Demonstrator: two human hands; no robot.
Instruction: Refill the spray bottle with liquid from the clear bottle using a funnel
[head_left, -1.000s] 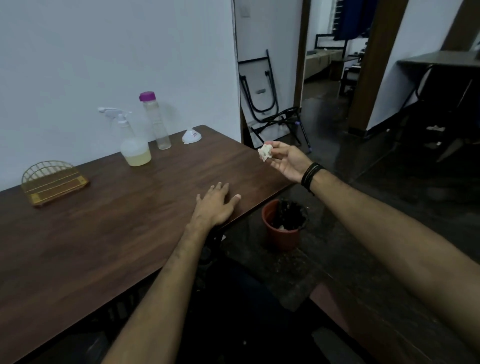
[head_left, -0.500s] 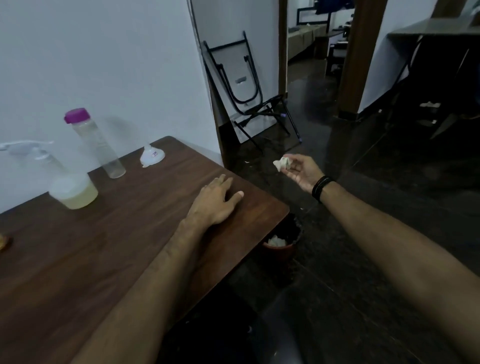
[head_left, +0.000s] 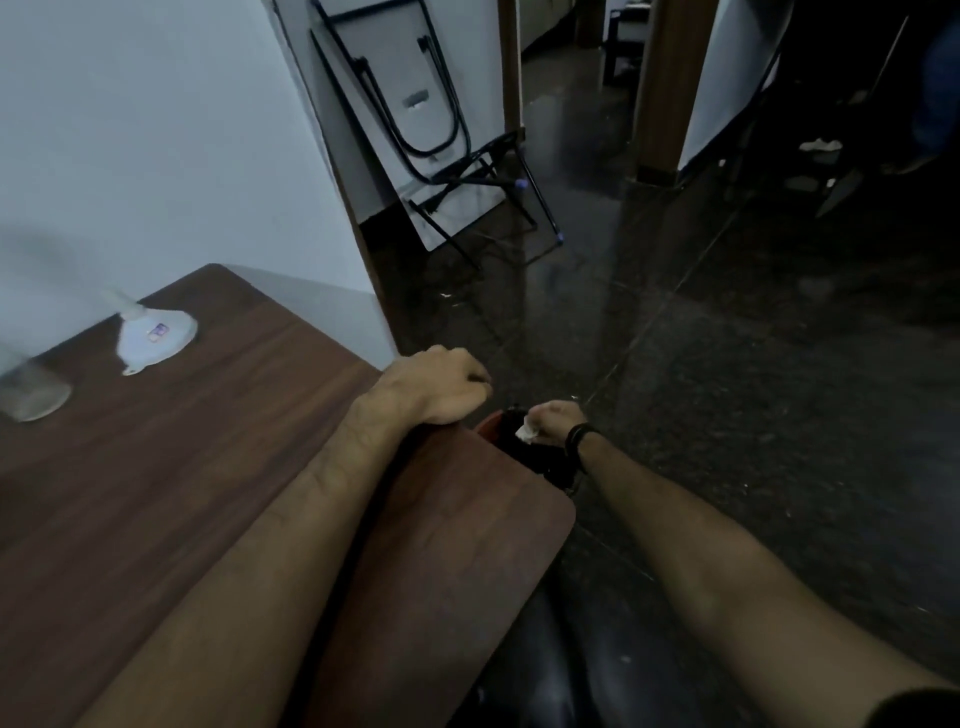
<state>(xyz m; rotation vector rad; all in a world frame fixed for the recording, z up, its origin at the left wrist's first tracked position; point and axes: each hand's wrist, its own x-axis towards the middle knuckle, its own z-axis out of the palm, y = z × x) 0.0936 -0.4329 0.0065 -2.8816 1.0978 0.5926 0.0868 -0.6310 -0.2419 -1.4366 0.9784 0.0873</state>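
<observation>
A white funnel (head_left: 156, 335) lies mouth-down on the brown table (head_left: 218, 467) near its far edge. Only the base of the clear bottle (head_left: 32, 396) shows at the left border; the spray bottle is out of view. My left hand (head_left: 441, 387) sits at the table's right edge with its fingers curled down over that edge. My right hand (head_left: 553, 422) is beyond the table, low over a red bin (head_left: 487, 428), and pinches a crumpled white tissue (head_left: 525, 431).
The bin stands on the dark floor, partly hidden by the table corner and my hands. A folded table with black legs (head_left: 431, 119) leans against the wall behind. A wooden pillar (head_left: 670, 88) stands further back.
My view has swung right and down, losing the spray bottle. My right hand has dropped with the tissue to just over the bin. My left hand has slid to the table edge and curled.
</observation>
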